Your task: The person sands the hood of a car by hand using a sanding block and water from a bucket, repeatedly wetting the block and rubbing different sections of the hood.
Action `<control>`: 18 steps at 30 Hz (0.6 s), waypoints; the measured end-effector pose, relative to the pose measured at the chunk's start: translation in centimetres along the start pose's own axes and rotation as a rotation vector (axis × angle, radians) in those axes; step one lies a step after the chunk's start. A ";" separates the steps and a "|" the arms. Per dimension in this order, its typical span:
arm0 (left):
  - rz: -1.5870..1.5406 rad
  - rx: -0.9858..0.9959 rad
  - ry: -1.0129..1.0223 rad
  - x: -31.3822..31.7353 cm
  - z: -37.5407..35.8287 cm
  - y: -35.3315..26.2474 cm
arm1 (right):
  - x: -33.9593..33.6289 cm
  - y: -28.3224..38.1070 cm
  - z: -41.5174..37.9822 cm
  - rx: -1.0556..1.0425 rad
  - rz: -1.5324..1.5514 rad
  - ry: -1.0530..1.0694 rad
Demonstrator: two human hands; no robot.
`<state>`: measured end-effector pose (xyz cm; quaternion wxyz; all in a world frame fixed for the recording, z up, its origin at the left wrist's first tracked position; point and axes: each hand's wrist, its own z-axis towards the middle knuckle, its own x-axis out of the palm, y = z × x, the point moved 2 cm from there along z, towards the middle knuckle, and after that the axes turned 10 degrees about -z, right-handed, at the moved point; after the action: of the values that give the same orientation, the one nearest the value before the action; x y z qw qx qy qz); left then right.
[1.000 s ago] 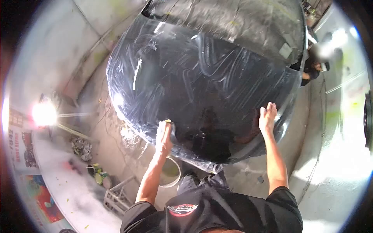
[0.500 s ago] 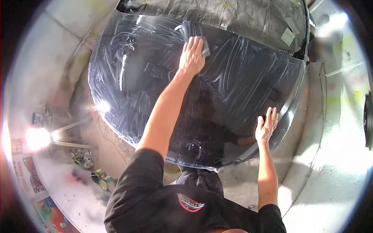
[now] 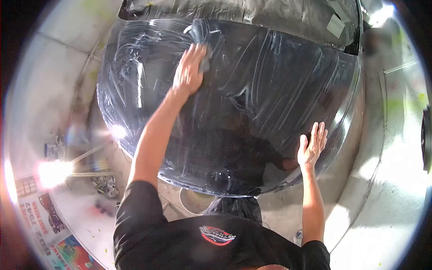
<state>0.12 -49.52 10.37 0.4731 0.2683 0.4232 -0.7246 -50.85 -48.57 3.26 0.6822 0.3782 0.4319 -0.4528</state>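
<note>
A dark car hood (image 3: pixel 270 81), smeared with whitish streaks, fills the middle of the view. My left hand (image 3: pixel 190 69) presses a grey cloth or pad (image 3: pixel 205 60) onto its upper left part. The fingers lie over the pad, slightly blurred by motion, and hide most of it. Beyond the fingertips is a patch of pale, wet-looking smears. My right hand (image 3: pixel 312 146) rests flat on the hood's right side, fingers stretched and thumb apart, holding nothing.
Grey masking sheet (image 3: pixel 288 18) covers the area behind the hood. A bright work lamp (image 3: pixel 55 173) on a stand is at left, near a crumpled bundle (image 3: pixel 105 185). A round bucket (image 3: pixel 195 201) stands below the hood's front edge. Printed posters (image 3: pixel 40 216) are at lower left.
My left hand has slid left across the hood with the grey pad. The right hand stays in place on the hood. The view has shifted slightly, showing more of the bucket.
</note>
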 end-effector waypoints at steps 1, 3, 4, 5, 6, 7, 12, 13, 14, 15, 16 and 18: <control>0.029 0.018 -0.037 1.3 4.4 1.3 | -0.1 0.0 0.0 -0.001 0.009 0.005; 0.067 -0.017 -0.070 3.7 10.7 4.0 | -0.1 -0.2 0.1 -0.005 0.019 0.003; 0.081 -0.073 -0.073 4.2 12.2 4.4 | -0.1 -0.2 0.2 -0.011 0.023 -0.004; 0.074 -0.052 -0.066 4.4 11.6 4.7 | -0.2 -0.1 0.1 -0.016 0.029 -0.012; 0.069 -0.032 -0.057 4.4 10.4 5.0 | -0.3 0.0 -0.2 -0.012 0.024 -0.007; 0.069 -0.008 -0.057 4.0 9.4 5.3 | -0.3 -0.1 -0.1 -0.011 0.021 -0.011; -0.016 0.004 0.012 -1.8 -3.4 2.2 | -0.1 0.0 0.0 0.003 0.001 -0.017; -0.029 0.000 0.012 -1.7 -4.1 2.3 | -0.1 0.1 -0.1 0.010 0.005 -0.016; -0.019 -0.002 -0.012 -1.0 -3.3 3.2 | -0.2 0.1 0.0 0.007 0.005 -0.011; -0.011 -0.002 -0.039 -0.5 -0.7 4.0 | -0.1 0.0 0.0 0.005 0.003 -0.009; -0.005 0.040 -0.068 0.2 2.5 5.4 | 0.1 -0.1 0.1 -0.009 0.002 -0.028; 0.042 0.053 -0.143 2.1 8.8 8.4 | -0.1 0.0 0.4 -0.010 0.017 -0.022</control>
<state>7.09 -59.75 10.10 0.5101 0.2369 0.3634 -0.7427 -50.77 -48.89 3.50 0.6925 0.3736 0.4234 -0.4491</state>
